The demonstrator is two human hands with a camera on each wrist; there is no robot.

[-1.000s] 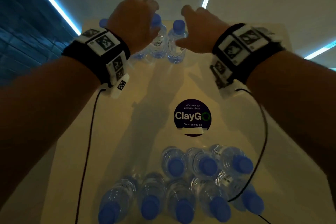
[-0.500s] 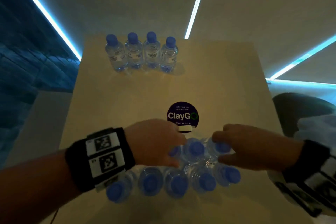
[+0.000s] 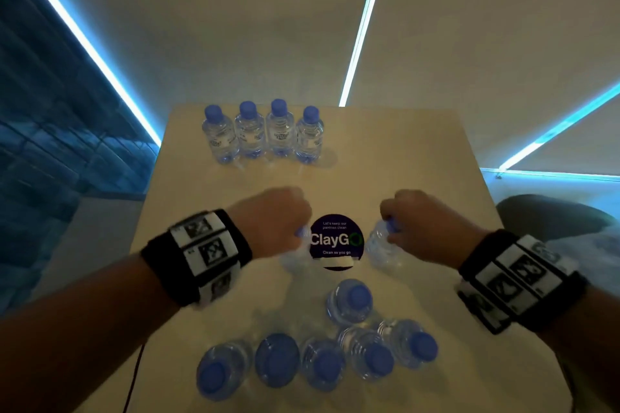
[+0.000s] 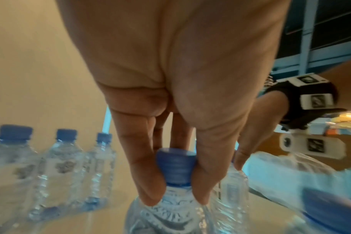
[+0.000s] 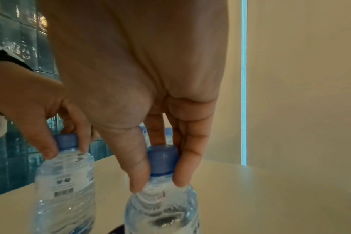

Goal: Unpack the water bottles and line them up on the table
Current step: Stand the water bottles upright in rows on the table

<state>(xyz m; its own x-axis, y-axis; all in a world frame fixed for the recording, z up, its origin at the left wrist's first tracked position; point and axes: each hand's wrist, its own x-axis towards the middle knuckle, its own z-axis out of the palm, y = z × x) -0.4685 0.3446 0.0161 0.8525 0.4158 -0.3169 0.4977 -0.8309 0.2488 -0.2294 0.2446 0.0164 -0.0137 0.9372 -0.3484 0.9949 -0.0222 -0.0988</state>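
Note:
Several clear water bottles with blue caps stand in a row at the table's far edge. Another group of several bottles stands close together at the near edge. My left hand pinches the blue cap of one bottle left of the round sticker. The left wrist view shows the fingers curled round that cap. My right hand grips a second bottle by its cap right of the sticker. Both bottles hang upright, a hand's width apart.
The beige table carries a dark round ClayGo sticker at its middle. Bare tabletop lies to the right of the far row. A dark rounded seat sits off the table's right side. Blue light strips run along the walls.
Both hands came back from the far row to the near group, each took a bottle by its cap, and now hold them further forward beside the sticker.

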